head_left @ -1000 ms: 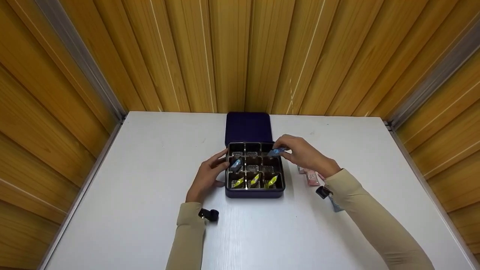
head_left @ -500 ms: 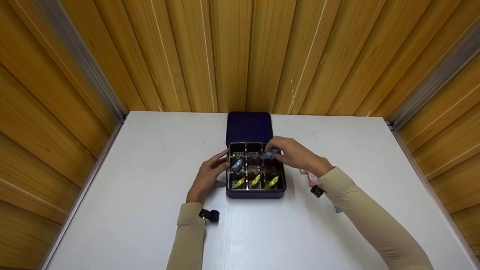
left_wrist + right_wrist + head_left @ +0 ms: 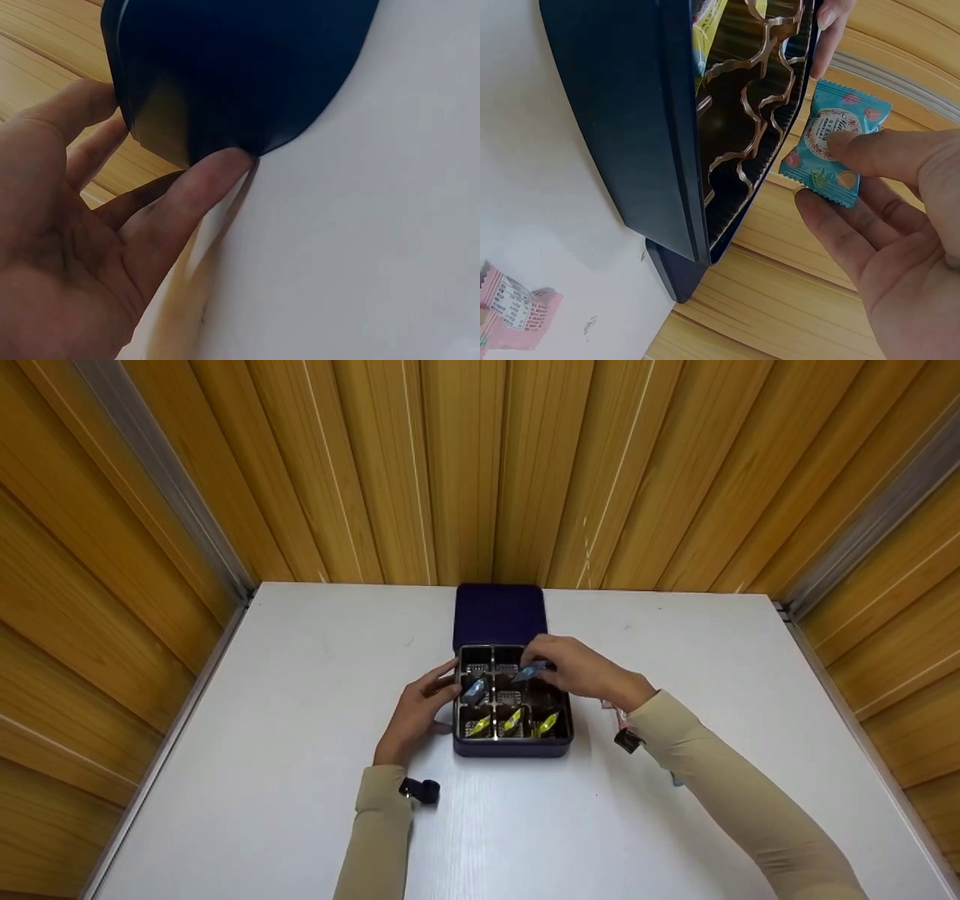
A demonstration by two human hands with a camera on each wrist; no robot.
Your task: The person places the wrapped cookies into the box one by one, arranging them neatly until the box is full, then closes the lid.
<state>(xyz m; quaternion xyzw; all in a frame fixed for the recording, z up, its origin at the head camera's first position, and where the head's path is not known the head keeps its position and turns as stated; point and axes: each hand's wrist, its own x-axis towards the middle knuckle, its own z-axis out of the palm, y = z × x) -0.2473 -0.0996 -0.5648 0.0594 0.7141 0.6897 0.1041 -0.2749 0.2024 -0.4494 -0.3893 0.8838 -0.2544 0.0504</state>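
A dark blue tin box point(image 3: 513, 749) with a divided insert sits on the table with its lid point(image 3: 500, 616) laid back. My left hand point(image 3: 412, 714) holds the box's left side, thumb at the rim. In the left wrist view its thumb and fingers point(image 3: 202, 184) touch the dark blue wall. My right hand point(image 3: 581, 666) pinches a blue wrapped candy point(image 3: 832, 142) between thumb and fingers, above the middle of the insert. Another blue candy point(image 3: 475, 691) lies in the left middle compartment. Yellow candies point(image 3: 513, 722) fill the front row, one per compartment.
On the white table point(image 3: 300, 697), right of the box, pink wrapped candies point(image 3: 517, 311) lie partly behind my right forearm. A sliver of a light blue wrapper point(image 3: 676, 778) shows beside the sleeve. Wood-patterned panels point(image 3: 465, 472) stand behind the table.
My right hand has moved left with the blue candy, from the back right compartment toward the middle of the insert. The left hand stays at the box's side.
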